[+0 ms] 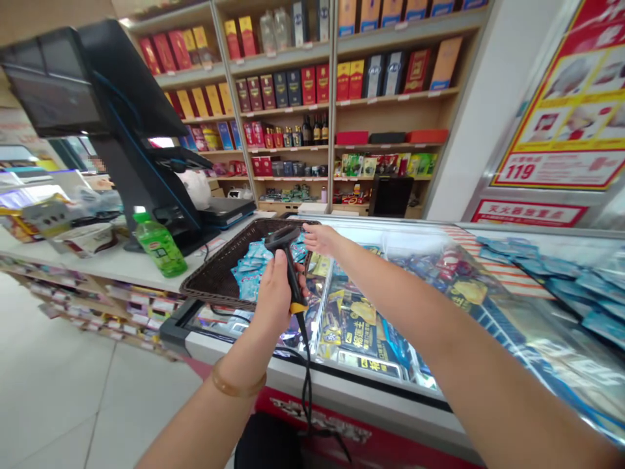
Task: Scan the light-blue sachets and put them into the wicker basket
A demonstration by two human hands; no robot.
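Note:
My left hand (278, 286) is wrapped around the handle of a black barcode scanner (291, 277) with a yellow band near its base. The scanner's head sits over a dark wicker basket (209, 286), and its cable hangs down past the freezer's edge. Blue-and-white small packets (251, 267) lie heaped in the basket. Reaching in from the right, my right hand (319, 240) is at the basket's right rim, just beyond the scanner head. Its fingers are stretched toward the packets, and I see nothing held in them.
Beneath the basket is a glass-topped freezer (342, 384) with packaged goods inside. More blue packets (581, 280) lie on its right end. On the counter to the left stand a green bottle (159, 246) and a checkout terminal (131, 130). Shelves (288, 55) of boxes line the back.

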